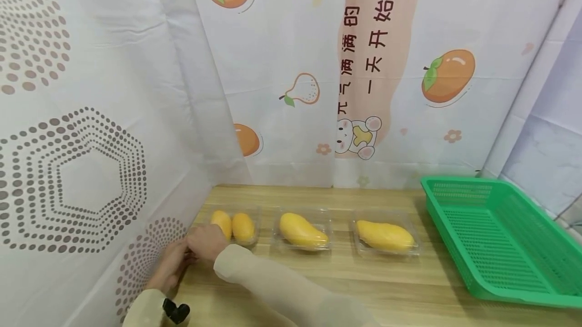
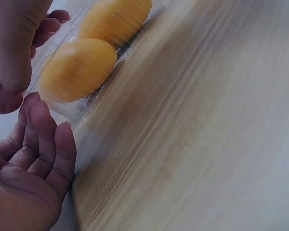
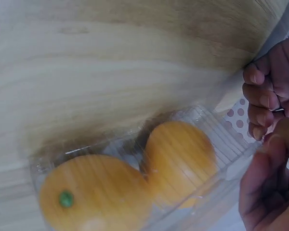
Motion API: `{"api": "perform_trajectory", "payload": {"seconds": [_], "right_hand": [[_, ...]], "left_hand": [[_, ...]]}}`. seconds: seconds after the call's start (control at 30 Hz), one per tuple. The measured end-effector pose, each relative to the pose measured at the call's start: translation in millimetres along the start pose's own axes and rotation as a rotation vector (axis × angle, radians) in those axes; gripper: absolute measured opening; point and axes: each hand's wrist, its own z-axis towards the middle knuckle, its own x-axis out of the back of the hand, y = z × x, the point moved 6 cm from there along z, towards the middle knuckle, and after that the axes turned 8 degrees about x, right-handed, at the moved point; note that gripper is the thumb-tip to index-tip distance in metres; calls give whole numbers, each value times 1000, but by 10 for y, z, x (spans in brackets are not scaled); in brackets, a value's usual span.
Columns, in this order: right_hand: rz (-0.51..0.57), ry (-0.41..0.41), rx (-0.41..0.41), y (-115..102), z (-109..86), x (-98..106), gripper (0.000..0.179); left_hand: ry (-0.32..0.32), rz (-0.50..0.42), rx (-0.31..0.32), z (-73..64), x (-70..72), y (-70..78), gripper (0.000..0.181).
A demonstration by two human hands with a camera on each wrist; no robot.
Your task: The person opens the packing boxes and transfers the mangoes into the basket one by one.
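At the left end of the table stands a clear plastic box [image 3: 226, 139] with two oval orange fruits [image 1: 243, 227], one showing a green stem end in the right wrist view. My right hand [image 1: 208, 242] reaches across to its left end, where thumb and finger pinch at the clear edge. Close beside it is my left hand [image 1: 170, 265], its fingers [image 2: 43, 139] bent and their tips near the box corner and the right hand. Whether the left fingers grip anything is hidden.
Two more clear boxes each hold a yellow mango, a middle mango [image 1: 302, 231] and a right mango [image 1: 385, 236]. A green basket [image 1: 495, 246] stands on the right of the wooden table [image 1: 345, 271]. Patterned curtains [image 1: 282, 64] hang behind and at the left.
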Motion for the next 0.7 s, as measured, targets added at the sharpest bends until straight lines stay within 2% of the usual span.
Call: {"api": "perform_trajectory", "payload": {"seconds": [0.3,0.57,0.7], "right_hand": [[-7,32,-27,4,-48,-14,12],[20,93,-62,42,-65,78,18],[29,118,-71,49,-76,91,18]], "left_hand": [[28,3,21,9,-40,36,27],[15,-26,8,9,-60,40,27],[-4,12,-1,1,-58,26,29]]}}
